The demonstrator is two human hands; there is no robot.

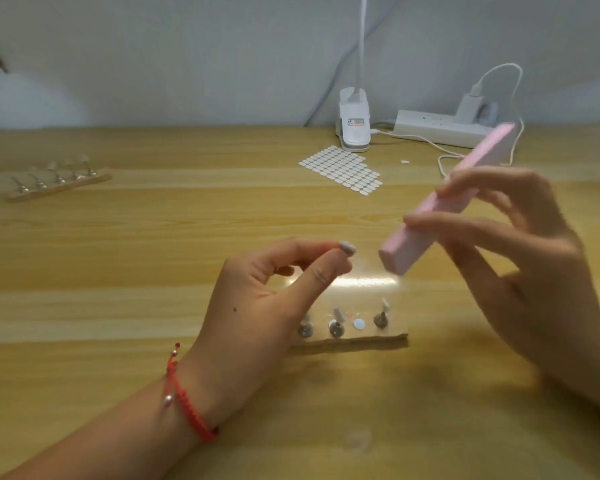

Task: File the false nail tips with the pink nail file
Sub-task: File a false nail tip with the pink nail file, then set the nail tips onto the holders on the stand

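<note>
My left hand (271,299) pinches a small grey false nail tip (347,248) between thumb and forefinger, above the near stand. My right hand (520,258) grips a long pink nail file (444,202) block, tilted with its lower end close to the nail tip but apart from it. Below them a clear-topped stand (354,337) carries three metal holders with nail tips (338,318) and one white round sticker (359,323).
A second wooden stand (58,183) with several nail holders lies at the far left. A sheet of white oval stickers (342,169) sits mid-back. A white clip lamp (353,123), power strip (440,128) and cable stand at the back right on the wooden table (153,258).
</note>
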